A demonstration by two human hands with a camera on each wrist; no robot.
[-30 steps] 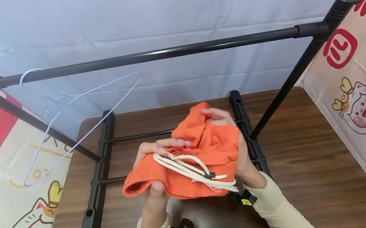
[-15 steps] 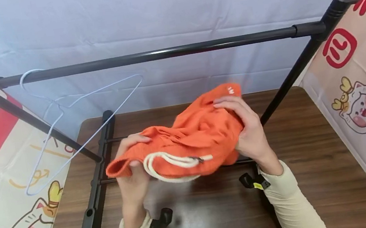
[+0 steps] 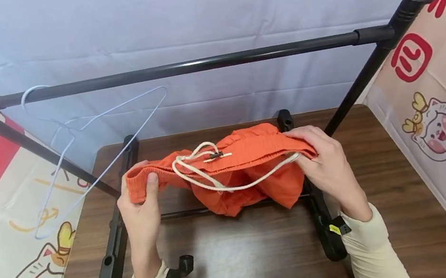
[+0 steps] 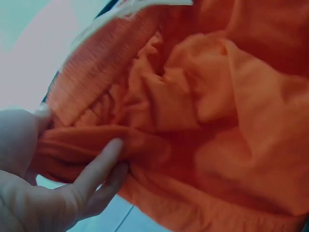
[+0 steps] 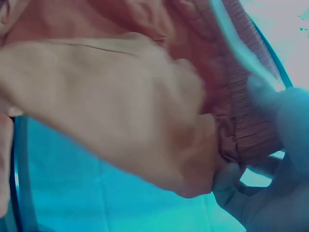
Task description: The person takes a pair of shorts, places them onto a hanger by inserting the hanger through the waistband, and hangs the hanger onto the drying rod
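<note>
Orange drawstring shorts (image 3: pixel 246 150) are stretched sideways between both hands above the table, waistband towards the camera and the body hanging below. A cream cord (image 3: pixel 198 174) with a small dark toggle (image 3: pixel 216 155) loops from the front of the waistband. My left hand (image 3: pixel 143 213) pinches the waistband's left end, thumb in front; in the left wrist view its fingers (image 4: pixel 99 169) lie against the folded orange cloth. At the other end my right hand (image 3: pixel 331 166) grips the waistband, with part of the cord by its thumb. In the right wrist view that hand (image 5: pixel 270 159) holds the gathered elastic.
A black garment rack (image 3: pixel 178 69) spans the view, its feet (image 3: pixel 112 256) on the brown wooden table (image 3: pixel 242 270). From the bar's left end hangs a pale wire hanger (image 3: pixel 70 133). Printed cloth (image 3: pixel 432 117) and a plain white sheet (image 3: pixel 204 12) enclose the table.
The hands have moved apart, left hand to the left and right hand to the right. The bunched shorts have spread into a wide waistband, and the right hand has shifted onto its end.
</note>
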